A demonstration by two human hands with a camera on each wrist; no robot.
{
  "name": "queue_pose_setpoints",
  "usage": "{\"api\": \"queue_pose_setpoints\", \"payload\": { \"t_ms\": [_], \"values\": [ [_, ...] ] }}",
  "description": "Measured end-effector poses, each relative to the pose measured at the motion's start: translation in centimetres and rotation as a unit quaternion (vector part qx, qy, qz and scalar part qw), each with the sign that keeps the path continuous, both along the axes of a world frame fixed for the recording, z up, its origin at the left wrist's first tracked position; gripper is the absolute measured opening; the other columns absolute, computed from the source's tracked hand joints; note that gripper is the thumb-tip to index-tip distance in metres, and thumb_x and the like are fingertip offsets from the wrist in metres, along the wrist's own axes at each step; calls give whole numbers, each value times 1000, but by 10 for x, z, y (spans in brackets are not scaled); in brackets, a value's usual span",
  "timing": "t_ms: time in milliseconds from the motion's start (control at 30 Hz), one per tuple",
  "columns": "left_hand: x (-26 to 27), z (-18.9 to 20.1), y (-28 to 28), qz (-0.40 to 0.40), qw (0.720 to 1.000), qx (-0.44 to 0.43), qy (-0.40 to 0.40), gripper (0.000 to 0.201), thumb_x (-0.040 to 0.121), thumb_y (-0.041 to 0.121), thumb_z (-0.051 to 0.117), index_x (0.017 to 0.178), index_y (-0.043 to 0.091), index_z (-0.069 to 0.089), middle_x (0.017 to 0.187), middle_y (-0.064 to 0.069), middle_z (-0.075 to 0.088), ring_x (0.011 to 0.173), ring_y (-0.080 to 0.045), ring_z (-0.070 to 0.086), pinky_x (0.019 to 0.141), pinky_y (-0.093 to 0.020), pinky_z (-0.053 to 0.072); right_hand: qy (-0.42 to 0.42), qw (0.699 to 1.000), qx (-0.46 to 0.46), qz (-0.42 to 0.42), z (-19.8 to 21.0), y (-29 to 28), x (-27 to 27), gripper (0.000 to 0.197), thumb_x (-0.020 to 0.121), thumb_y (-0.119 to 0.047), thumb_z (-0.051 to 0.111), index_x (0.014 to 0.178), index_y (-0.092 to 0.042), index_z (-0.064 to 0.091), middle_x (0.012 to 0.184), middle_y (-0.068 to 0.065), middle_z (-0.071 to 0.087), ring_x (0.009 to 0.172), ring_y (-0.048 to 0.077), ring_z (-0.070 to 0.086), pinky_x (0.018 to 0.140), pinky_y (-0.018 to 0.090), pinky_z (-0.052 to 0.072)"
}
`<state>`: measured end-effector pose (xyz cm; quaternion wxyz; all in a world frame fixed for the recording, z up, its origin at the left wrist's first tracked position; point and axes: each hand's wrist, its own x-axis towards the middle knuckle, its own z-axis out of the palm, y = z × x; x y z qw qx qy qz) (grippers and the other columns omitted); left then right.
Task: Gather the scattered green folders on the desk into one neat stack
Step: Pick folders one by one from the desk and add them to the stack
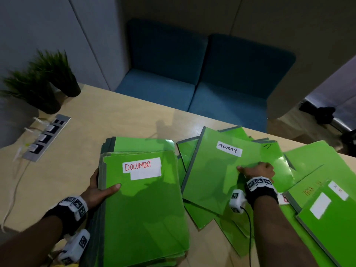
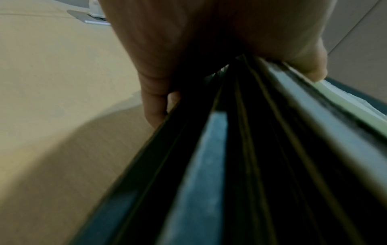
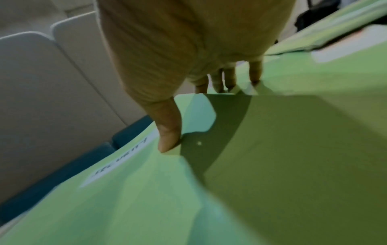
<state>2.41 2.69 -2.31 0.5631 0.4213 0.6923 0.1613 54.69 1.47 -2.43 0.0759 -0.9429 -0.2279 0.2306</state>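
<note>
Gripping the stack point(image 1: 142, 199) by its spine edge, my left hand point(image 1: 100, 191) has its thumb on the DOCUMENT folder point(image 1: 141, 186) and fingers underneath. My right hand point(image 1: 257, 171) pinches the SECURITY folder point(image 1: 215, 170), thumb on top and fingers tucked under its cover, which buckles. More green folders point(image 1: 317, 209) lie fanned across the worktop point(image 1: 86, 120). The glossy covers look slippery: pulling could drag neighbours along, or crease this one. The stack's layers sit slightly offset and might slide apart under one hand.
</note>
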Motion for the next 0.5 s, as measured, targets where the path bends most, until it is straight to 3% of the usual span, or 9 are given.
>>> {"api": "queue_pose_setpoints", "payload": {
  "t_ms": [100,167,267,300,367,433,500],
  "values": [
    [-2,0,0,0,1000,3,-3,150,29,59,81,151,30,-3,149,-11,32,109,-25,48,96,-45,47,24,1000,-1,-20,2,6,2,94,66,-50,83,142,-17,38,147,21,34,137,40,28,110,57,27],
    [-3,-1,0,0,1000,6,-6,158,22,66,83,151,31,-2,144,-7,36,109,-24,48,96,-44,47,103,989,84,-71,0,9,7,92,68,-36,86,144,-22,36,140,19,48,127,40,45,106,54,39],
    [-5,-5,1,-6,1000,4,1,149,32,63,82,150,32,-3,147,-9,36,111,-26,50,98,-47,47,168,942,239,-165,7,7,9,87,69,-9,85,144,-19,41,125,12,62,108,27,61,96,36,48],
    [-6,-6,1,-9,1000,0,8,145,36,62,82,150,33,-4,149,-10,36,114,-28,51,99,-48,46,179,928,268,-187,8,4,9,87,67,-8,85,143,-19,44,121,9,64,104,25,62,93,33,48],
    [-7,-11,1,-8,1000,-4,17,143,42,61,84,150,33,-5,151,-11,34,122,-32,49,102,-50,44,217,905,287,-229,10,-5,7,90,60,-14,88,140,-20,48,123,8,65,100,27,66,91,37,52],
    [-8,-12,1,-2,1000,-9,19,143,43,63,85,150,34,-6,152,-11,33,125,-33,48,104,-51,42,207,926,236,-210,10,-15,3,84,62,-29,86,137,-15,51,124,10,65,98,33,67,88,45,54],
    [-8,-12,0,3,1000,-8,15,145,40,64,84,150,35,-5,151,-11,34,125,-33,48,104,-52,42,138,965,179,-136,27,-22,-6,76,65,-39,81,128,-4,57,123,14,66,103,36,65,95,48,51]
  ]
}}
